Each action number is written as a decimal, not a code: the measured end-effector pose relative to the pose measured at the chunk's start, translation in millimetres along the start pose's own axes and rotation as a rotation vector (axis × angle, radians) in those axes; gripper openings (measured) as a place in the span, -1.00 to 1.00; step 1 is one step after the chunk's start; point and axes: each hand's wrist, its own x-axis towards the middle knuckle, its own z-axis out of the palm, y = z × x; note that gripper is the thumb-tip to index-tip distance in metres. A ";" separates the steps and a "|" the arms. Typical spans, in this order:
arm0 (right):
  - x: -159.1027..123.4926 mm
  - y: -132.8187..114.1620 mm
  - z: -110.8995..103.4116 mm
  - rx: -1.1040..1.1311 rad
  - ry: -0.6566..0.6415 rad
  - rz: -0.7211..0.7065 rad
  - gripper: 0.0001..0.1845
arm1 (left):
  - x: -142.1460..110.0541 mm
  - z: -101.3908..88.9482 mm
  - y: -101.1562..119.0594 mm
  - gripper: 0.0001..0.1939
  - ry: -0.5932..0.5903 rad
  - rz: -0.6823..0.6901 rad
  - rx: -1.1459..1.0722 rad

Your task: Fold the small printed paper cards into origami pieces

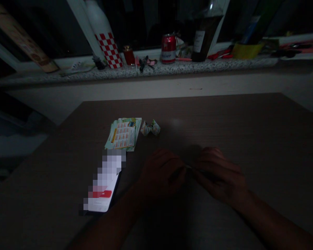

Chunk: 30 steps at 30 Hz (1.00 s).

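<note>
My left hand [163,172] and my right hand [219,173] are close together over the table, fingers pinched. Between their fingertips shows a thin pale sliver [188,166] that looks like paper; most of it is hidden by the fingers, and the light is dim. Beyond my left hand sits a small printed paper folded into a bow shape [150,127]. To its left lies a stack of printed green and white paper slips [123,134]. A phone [104,185] with a lit, partly blurred screen rests left of my left forearm.
The wooden table [237,125] ends at a wall below a granite windowsill [135,71]. On the sill stand a red-and-white checkered bottle [106,41], a red can [168,48], a dark bottle [200,41], a small red jar [128,55] and a yellow container [246,50].
</note>
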 end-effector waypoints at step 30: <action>3.0 -5.4 2.3 0.016 -0.044 -0.022 -0.77 | 2.3 3.0 3.7 -0.96 -0.021 -0.019 0.011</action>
